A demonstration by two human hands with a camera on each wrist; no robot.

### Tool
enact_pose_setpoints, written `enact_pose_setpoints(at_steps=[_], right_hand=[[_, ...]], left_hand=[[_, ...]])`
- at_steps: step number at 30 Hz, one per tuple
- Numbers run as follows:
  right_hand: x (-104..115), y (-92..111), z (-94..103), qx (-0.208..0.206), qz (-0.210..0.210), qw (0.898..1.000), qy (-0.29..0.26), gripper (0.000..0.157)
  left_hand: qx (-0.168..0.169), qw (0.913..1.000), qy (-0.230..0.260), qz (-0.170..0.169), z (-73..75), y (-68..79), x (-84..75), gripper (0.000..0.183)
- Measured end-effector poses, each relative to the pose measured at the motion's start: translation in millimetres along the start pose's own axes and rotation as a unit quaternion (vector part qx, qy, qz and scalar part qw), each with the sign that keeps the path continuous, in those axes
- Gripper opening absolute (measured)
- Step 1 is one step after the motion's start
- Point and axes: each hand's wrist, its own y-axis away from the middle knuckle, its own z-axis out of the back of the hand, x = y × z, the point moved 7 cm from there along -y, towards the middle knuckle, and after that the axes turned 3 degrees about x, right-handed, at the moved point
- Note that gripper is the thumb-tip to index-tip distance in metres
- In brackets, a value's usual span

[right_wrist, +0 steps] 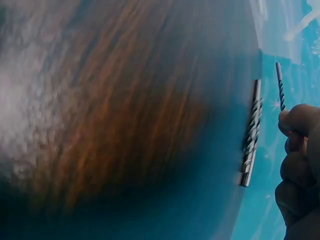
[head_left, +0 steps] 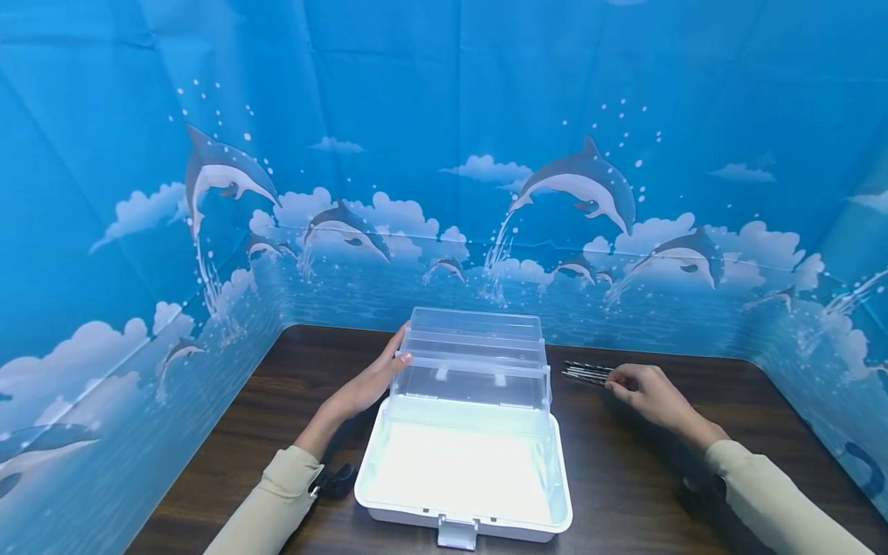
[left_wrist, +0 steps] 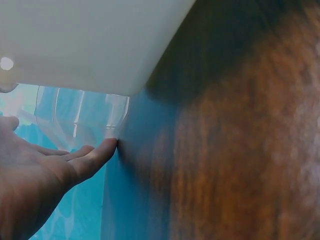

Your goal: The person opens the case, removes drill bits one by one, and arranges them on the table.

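A white storage box [head_left: 458, 515] stands on the table with its clear lid [head_left: 472, 347] raised at the back. My left hand [head_left: 368, 385] holds the lid's left edge, thumb in front and fingers behind it. In the left wrist view those fingers [left_wrist: 95, 157] reach out nearly straight along the clear plastic. To the right of the box, my right hand [head_left: 648, 397] pinches a thin spiral drill bit [right_wrist: 280, 87] between thumb and forefinger. Beside that hand, more drill bits [right_wrist: 252, 132] lie together on the table.
The dark wood table [head_left: 624, 493] ends at a blue dolphin-print curtain [head_left: 444, 154] behind and at both sides. A white latch [head_left: 457, 532] hangs down at the box's front. A black strap [head_left: 336, 482] sits at the left wrist.
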Motion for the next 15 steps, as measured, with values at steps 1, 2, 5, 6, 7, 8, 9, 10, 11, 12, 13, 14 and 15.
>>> enact_pose_setpoints(at_steps=[1,2,5,6,7,8,9,10,11,12,13,14,15], right_hand=[[-2,0,-1.1,0.002,0.0,1.0,-0.001,0.005],[-4,-1,-1.9,0.004,0.002,1.0,0.0,0.006],[-8,-1,-3.6,0.011,0.006,1.0,0.005,0.008],[-10,-1,-4.2,0.014,0.006,1.0,0.009,0.008],[-12,-1,-4.9,0.017,0.005,1.0,0.011,0.008],[-14,-1,-5.5,0.02,0.004,1.0,0.015,0.007],[-16,-1,-6.0,0.021,0.002,1.0,0.018,0.007],[-19,-1,-6.7,0.021,-0.002,1.0,0.021,0.007],[-21,0,-7.0,0.021,-0.006,1.0,0.023,0.007],[-23,0,-7.3,0.019,-0.011,0.999,0.024,0.006],[-24,0,-7.6,0.018,-0.017,0.999,0.026,0.006],[-25,0,-7.9,0.016,-0.022,0.999,0.028,0.006],[-26,0,-8.1,0.014,-0.028,0.999,0.029,0.006]], left_hand=[[0.0,1.0,0.001,-0.001,-0.3,0.2,-0.6,0.065],[0.0,1.0,0.003,-0.003,-0.6,0.4,-1.3,0.065],[0.0,0.9999,0.005,-0.009,-1.1,0.5,-2.5,0.064],[0.0,0.9999,0.006,-0.01,-1.4,0.5,-3.0,0.064],[0.001,0.9999,0.007,-0.01,-1.5,0.3,-3.4,0.063],[0.001,0.9999,0.006,-0.011,-1.6,0.1,-3.0,0.063],[0.001,0.9999,0.006,-0.011,-1.7,-0.2,-2.8,0.063],[0.001,0.9999,0.005,-0.011,-1.7,-0.4,-2.5,0.063],[0.001,0.9999,0.004,-0.012,-1.6,-0.7,-2.1,0.063],[0.001,0.9999,0.003,-0.012,-1.5,-0.8,-2.0,0.063],[0.0,0.9999,0.003,-0.013,-1.3,-0.9,-1.8,0.064],[0.0,0.9999,0.002,-0.013,-1.2,-0.8,-1.5,0.065],[0.0,0.9999,0.002,-0.013,-1.0,-0.7,-1.3,0.065]])
